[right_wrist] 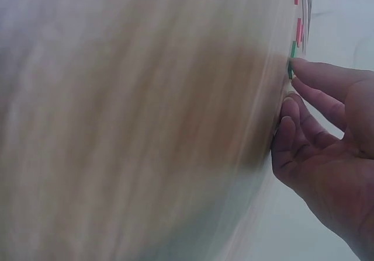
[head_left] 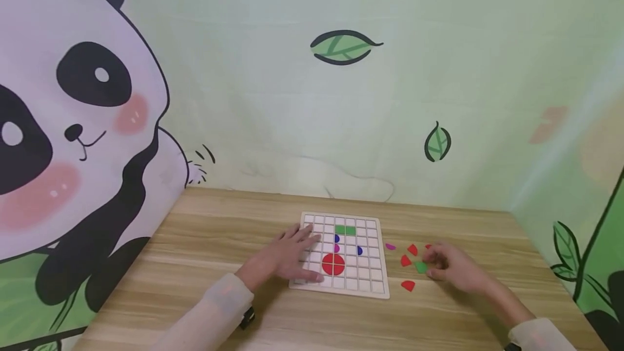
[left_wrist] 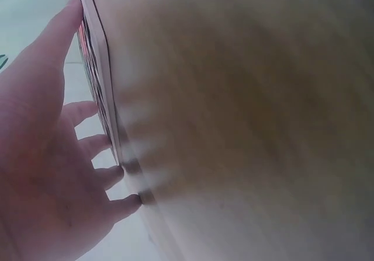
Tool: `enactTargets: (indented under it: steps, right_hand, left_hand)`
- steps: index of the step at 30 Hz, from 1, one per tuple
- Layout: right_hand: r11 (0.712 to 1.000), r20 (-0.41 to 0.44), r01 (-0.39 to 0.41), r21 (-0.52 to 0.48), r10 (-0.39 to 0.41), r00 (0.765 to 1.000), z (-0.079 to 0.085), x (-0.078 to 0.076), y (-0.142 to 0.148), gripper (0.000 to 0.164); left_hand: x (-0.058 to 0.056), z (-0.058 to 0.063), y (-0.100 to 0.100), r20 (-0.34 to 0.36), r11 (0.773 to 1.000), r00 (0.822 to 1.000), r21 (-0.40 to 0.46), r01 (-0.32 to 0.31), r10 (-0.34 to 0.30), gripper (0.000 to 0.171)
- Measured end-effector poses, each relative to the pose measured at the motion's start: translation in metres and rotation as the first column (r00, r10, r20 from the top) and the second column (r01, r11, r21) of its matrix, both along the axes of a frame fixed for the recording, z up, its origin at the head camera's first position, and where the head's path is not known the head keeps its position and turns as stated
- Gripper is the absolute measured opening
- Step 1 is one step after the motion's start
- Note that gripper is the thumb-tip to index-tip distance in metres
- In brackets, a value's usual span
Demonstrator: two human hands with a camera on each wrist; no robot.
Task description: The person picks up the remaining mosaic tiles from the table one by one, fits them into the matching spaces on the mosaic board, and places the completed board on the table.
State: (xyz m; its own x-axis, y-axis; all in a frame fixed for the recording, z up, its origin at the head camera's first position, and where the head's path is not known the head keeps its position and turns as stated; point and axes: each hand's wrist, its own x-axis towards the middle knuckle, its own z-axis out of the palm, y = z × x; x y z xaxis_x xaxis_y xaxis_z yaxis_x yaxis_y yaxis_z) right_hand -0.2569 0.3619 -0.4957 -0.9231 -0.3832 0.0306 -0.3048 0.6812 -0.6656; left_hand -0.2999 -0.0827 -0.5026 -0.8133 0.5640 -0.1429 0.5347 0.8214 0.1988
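Observation:
A white square board (head_left: 384,286) with a printed grid lies on the wooden table. My left hand (head_left: 294,256) rests on its left side with fingers spread; the left wrist view shows the fingertips (left_wrist: 133,202) along the board's edge. On the grid are a red circle (head_left: 333,264) of quarter pieces, two green squares (head_left: 345,230), a magenta half-round piece (head_left: 337,248) and blue half-round pieces (head_left: 359,251). Right of the board, my right hand (head_left: 450,264) pinches a green piece (head_left: 421,267) at table level between thumb and index finger; the other fingers are curled.
Around the right hand lie loose red quarter pieces (head_left: 408,285) and a magenta half-round piece (head_left: 390,246). A pale green wall cloth (head_left: 273,123) with leaves and a panda (head_left: 97,123) rises behind the wooden table (head_left: 209,242).

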Motion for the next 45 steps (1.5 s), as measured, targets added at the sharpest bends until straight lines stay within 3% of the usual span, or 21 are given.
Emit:
enactTargets:
  steps: [45]
  right_hand:
    - [0.996, 0.090, 0.031, -0.085, -0.024, 0.996, -0.0032, -0.0006, -0.0024, 0.022]
  left_hand:
    - [0.0005, 0.0012, 0.0032, 0.027, 1.000, 1.000, -0.015, -0.004, 0.005, 0.106]
